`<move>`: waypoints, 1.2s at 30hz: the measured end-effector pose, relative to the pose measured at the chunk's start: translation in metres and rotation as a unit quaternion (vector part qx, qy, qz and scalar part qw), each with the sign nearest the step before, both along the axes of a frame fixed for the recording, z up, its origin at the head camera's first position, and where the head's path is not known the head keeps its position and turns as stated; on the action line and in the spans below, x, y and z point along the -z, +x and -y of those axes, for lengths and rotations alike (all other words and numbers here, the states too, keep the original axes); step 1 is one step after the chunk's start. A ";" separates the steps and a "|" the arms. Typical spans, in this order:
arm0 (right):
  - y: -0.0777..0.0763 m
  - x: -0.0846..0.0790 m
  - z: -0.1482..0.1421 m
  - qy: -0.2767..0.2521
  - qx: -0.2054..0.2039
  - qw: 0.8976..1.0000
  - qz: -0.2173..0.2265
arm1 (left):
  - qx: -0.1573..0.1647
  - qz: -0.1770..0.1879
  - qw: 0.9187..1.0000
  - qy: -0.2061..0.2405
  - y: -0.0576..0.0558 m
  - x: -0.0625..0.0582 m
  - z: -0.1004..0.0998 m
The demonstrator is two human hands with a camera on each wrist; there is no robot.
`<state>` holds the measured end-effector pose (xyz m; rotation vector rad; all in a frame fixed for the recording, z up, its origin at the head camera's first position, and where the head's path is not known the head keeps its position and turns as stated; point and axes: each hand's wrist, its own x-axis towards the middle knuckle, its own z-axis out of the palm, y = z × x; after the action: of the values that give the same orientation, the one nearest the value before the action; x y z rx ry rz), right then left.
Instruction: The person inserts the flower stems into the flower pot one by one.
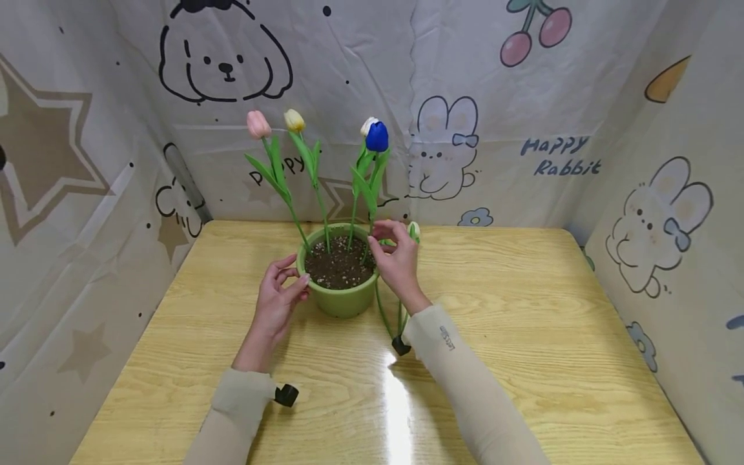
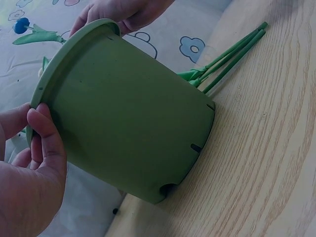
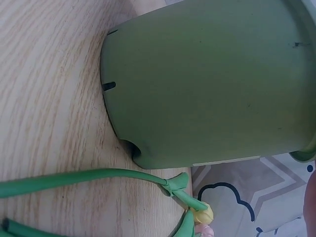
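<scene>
A green flower pot (image 1: pixel 343 302) filled with dark soil (image 1: pixel 340 265) stands upright on the table. My left hand (image 1: pixel 279 294) grips its rim at the left, thumb and fingers on the edge in the left wrist view. Four is avoided here: several artificial tulips stand in the soil, among them a pink tulip (image 1: pixel 258 124), a yellow tulip (image 1: pixel 294 121) and a white one partly behind a blue tulip (image 1: pixel 377 137). At the pot's right rim, my right hand (image 1: pixel 398 258) pinches the blue tulip's stem low down; the fingers partly cover it.
Loose tulips lie right of the pot, their green stems (image 2: pixel 237 54) on the wooden table (image 1: pixel 511 323). Yellow (image 3: pixel 203 213) and pink (image 3: pixel 204 230) blooms show in the right wrist view. Printed cloth (image 1: pixel 349 77) hangs behind and at both sides.
</scene>
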<state>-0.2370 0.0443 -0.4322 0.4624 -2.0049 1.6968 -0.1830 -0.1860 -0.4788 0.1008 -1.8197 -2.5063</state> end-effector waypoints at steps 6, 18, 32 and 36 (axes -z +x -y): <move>0.001 -0.001 -0.001 0.006 -0.001 1.000 0.007 | -0.001 0.001 1.000 -0.001 0.001 0.000 -0.001; 0.000 -0.003 -0.005 0.022 -0.015 0.999 0.024 | -0.003 -0.004 1.000 0.004 0.001 0.000 -0.002; -0.024 0.026 -0.006 0.030 -0.015 0.999 0.019 | -0.001 -0.003 1.000 0.008 0.001 0.000 -0.001; -0.025 0.026 -0.007 0.043 -0.020 0.999 0.005 | -0.001 -0.003 1.000 0.007 0.000 0.001 -0.001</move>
<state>-0.2618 0.0511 -0.4585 0.5280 -2.0941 1.6450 -0.1827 -0.1855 -0.4796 0.0941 -1.7980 -2.5165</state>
